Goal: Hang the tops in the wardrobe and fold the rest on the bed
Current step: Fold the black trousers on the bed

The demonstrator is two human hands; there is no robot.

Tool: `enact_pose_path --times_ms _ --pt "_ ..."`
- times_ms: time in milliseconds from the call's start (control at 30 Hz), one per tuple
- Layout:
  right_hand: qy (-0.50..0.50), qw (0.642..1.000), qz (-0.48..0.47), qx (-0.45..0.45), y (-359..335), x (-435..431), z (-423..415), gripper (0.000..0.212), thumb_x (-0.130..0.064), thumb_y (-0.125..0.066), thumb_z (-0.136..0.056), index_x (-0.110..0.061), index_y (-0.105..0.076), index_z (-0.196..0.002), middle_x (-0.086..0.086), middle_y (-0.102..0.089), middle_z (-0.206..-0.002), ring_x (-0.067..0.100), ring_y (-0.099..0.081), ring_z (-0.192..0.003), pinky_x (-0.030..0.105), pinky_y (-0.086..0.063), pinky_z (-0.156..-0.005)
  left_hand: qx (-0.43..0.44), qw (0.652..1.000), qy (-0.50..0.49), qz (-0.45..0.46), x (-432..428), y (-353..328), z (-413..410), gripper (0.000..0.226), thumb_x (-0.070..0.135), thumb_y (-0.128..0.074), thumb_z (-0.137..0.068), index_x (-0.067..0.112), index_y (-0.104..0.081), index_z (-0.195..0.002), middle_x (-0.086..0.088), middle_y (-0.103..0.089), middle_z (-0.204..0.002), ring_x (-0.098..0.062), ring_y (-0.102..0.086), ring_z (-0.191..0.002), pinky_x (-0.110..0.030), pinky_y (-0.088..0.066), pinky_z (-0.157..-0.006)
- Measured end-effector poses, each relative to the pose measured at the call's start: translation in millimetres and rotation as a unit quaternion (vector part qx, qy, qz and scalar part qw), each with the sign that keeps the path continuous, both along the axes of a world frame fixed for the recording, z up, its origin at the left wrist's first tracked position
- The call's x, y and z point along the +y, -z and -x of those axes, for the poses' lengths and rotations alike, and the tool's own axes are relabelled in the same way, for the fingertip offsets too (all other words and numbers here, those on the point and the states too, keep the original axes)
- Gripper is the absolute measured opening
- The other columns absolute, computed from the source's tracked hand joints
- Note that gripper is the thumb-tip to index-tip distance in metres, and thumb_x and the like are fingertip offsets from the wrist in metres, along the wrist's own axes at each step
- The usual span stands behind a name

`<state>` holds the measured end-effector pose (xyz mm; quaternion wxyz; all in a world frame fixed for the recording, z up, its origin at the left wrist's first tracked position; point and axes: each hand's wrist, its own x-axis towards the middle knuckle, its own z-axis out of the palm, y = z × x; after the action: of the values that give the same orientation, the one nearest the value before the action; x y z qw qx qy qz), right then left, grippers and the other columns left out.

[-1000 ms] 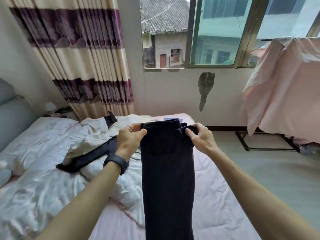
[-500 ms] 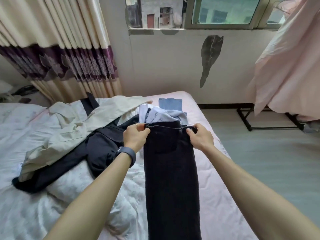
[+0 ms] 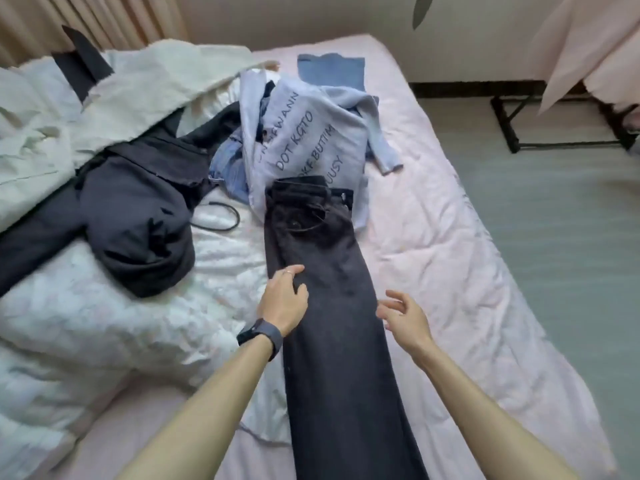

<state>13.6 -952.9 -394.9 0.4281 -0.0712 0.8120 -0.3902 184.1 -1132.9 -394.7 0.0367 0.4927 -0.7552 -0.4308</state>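
A pair of black trousers [image 3: 332, 306] lies lengthwise down the pink bed [image 3: 443, 244], waistband at the far end on a light blue top with printed letters [image 3: 304, 133]. My left hand [image 3: 284, 299] rests flat on the trousers' left edge, fingers apart. My right hand [image 3: 403, 315] hovers by their right edge, fingers spread, holding nothing. A dark navy garment [image 3: 138, 216] and a cream garment [image 3: 114, 98] lie in a heap to the left. A folded blue piece [image 3: 330, 69] sits near the bed's far end.
A white quilt [image 3: 86, 327] covers the bed's left half, with a black cord [image 3: 221, 216] on it. A pink sheet [image 3: 588, 46] hangs over a black rack [image 3: 512, 129] at the far right. Grey floor [image 3: 554, 220] runs along the right of the bed.
The trousers, held up by the waistband in both hands, now lie flat on the bed. Both hands have let go and drawn back toward mid-leg. The view has tilted down.
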Motion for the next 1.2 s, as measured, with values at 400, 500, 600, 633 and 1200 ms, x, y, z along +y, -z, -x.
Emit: enact_pose_path --times_ms 400,500,600,633,1200 --pt "-0.064 0.978 -0.196 0.025 56.7 306.4 -141.4 0.028 -0.031 -0.066 -0.093 -0.031 -0.054 -0.119 -0.015 -0.055 -0.113 0.005 -0.056 -0.103 0.027 -0.049 -0.088 -0.182 0.828 0.509 0.148 279.6 77.2 -30.1 0.071 0.004 -0.05 -0.094 0.024 -0.025 -0.157 -0.018 -0.003 -0.165 -0.032 -0.005 -0.153 -0.046 -0.009 -0.123" --pt "-0.097 0.975 -0.198 0.042 59.4 334.1 -155.6 0.025 -0.039 -0.065 -0.092 -0.035 -0.051 -0.112 -0.018 -0.052 -0.107 0.002 -0.055 -0.095 0.029 -0.052 -0.08 -0.206 0.804 0.521 0.202 297.4 75.3 -35.0 0.071 0.004 -0.053 -0.093 0.027 -0.029 -0.156 -0.023 0.002 -0.165 -0.035 -0.002 -0.153 -0.05 -0.009 -0.123" --pt "-0.134 0.965 -0.218 0.053 67.0 360.5 -160.9 0.024 -0.044 -0.063 -0.092 -0.037 -0.043 -0.105 -0.021 -0.053 -0.102 0.004 -0.056 -0.092 0.031 -0.051 -0.073 -0.21 0.757 0.572 0.238 314.1 72.8 -40.3 0.058 0.012 -0.056 -0.094 0.025 -0.042 -0.149 -0.019 -0.004 -0.165 -0.033 -0.003 -0.153 -0.053 -0.007 -0.123" --pt "-0.145 0.963 -0.222 0.051 70.7 374.4 -163.5 0.023 -0.045 -0.062 -0.091 -0.038 -0.044 -0.103 -0.021 -0.055 -0.102 0.005 -0.057 -0.092 0.031 -0.05 -0.072 -0.212 0.738 0.592 0.247 325.7 72.2 -40.8 0.055 0.015 -0.056 -0.094 0.024 -0.045 -0.147 -0.018 -0.009 -0.165 -0.033 -0.003 -0.153 -0.053 -0.006 -0.123" --pt "-0.225 0.968 -0.11 -0.034 97.6 447.3 -180.7 0.044 -0.045 -0.059 -0.094 -0.037 -0.05 -0.136 -0.02 -0.056 -0.125 0.013 -0.063 -0.101 0.037 -0.051 -0.09 -0.188 0.741 0.577 0.289 376.7 58.5 -45.6 0.024 0.028 -0.049 -0.102 0.026 -0.063 -0.123 -0.005 -0.047 -0.143 -0.025 -0.042 -0.133 -0.039 -0.03 -0.111"
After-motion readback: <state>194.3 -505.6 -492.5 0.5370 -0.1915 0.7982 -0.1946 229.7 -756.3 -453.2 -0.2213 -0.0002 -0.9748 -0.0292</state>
